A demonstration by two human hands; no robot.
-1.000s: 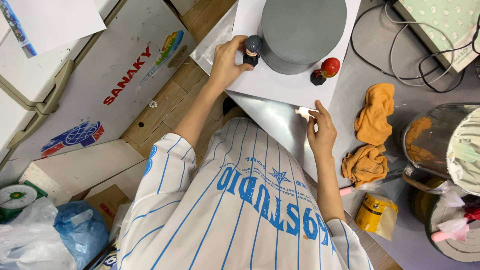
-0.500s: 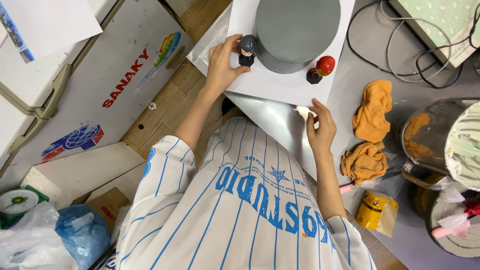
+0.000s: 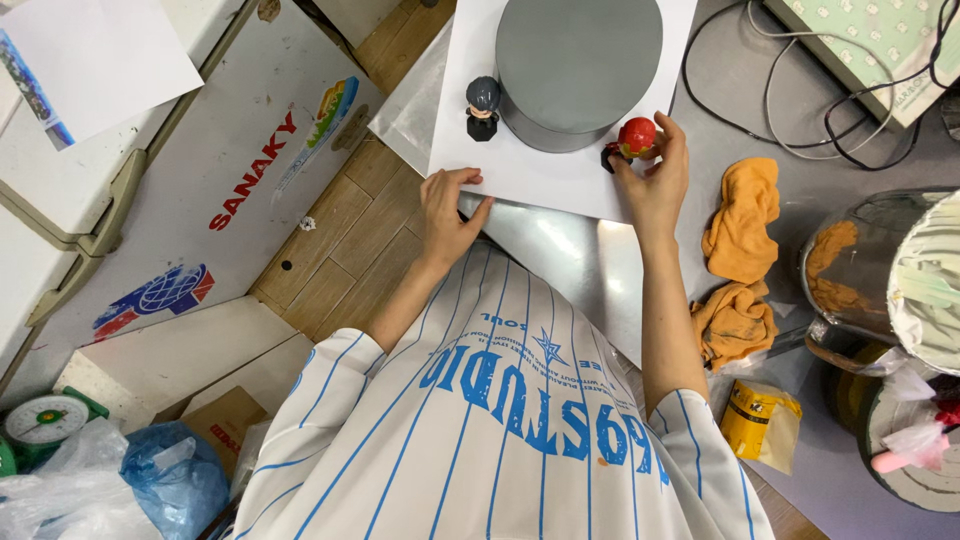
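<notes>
On the steel table lies a white board carrying a round grey cake. Right hand has its grip closed on a small red-headed figurine (just beside the cake's near edge). Left hand rests with fingers loose on the board's near edge, grasping nothing. Another figurine with a grey cap stands against the cake's left side.

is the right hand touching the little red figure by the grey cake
Touching. The head view shows the right hand with its fingers closed around the red figure beside the grey cake.
</notes>
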